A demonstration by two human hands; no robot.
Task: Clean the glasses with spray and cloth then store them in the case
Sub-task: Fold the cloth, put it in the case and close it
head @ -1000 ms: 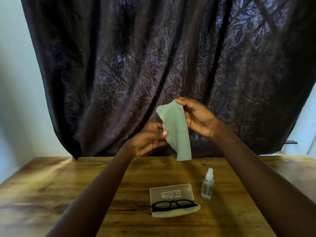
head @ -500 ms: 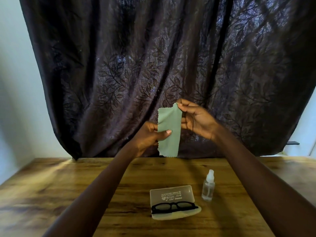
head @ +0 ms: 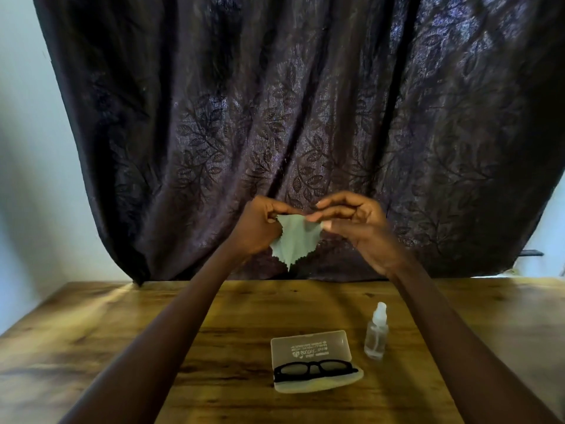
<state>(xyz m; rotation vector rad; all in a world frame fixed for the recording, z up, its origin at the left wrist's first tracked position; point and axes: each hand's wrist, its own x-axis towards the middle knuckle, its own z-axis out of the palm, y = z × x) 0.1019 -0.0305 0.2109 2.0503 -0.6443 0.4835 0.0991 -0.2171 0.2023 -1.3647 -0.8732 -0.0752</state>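
A dark leafy curtain (head: 275, 117) hangs behind the wooden table (head: 122, 347). Above the table, my left hand (head: 258, 228) and right hand (head: 357, 221) each pinch the green cloth (head: 295, 237), which droops between them. Nearer me, the open case (head: 308, 344) holds the black glasses (head: 315, 369), with the spray bottle (head: 376, 335) upright just to its right.

Head-worn view, forward-down over table (head: 91, 332)
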